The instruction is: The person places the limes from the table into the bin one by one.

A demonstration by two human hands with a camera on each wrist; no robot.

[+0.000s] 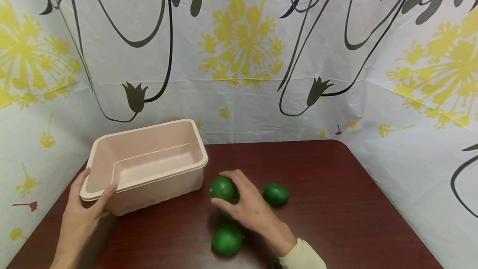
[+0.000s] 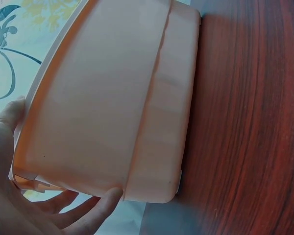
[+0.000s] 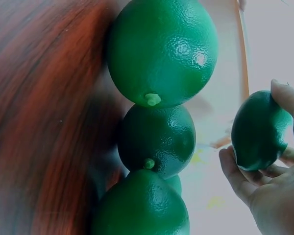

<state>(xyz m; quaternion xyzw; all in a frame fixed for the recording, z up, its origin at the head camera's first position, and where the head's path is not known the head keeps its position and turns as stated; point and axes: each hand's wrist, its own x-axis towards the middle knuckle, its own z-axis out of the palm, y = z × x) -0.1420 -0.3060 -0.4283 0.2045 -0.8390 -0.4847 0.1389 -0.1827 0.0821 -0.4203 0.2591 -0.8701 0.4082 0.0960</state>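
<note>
My left hand [image 1: 80,219] grips the left end of a beige plastic bin [image 1: 160,190], thumb over the near rim. In the left wrist view its fingers curl around the end of the bin [image 2: 98,98]. With thumb and fingers, my right hand [image 1: 252,206] holds a green lime [image 1: 222,188] just right of the bin. In the right wrist view this held lime [image 3: 259,129] is raised off the table. Another lime [image 1: 228,240] lies nearer the front, and one [image 1: 276,194] lies beyond the hand. Others are partly hidden under the right hand.
The dark red-brown wooden table [image 1: 317,169] carries the bin and limes. A white patterned sheet [image 1: 246,111] hangs behind the table and along both sides. The bin stands at the table's back left, its inside bare.
</note>
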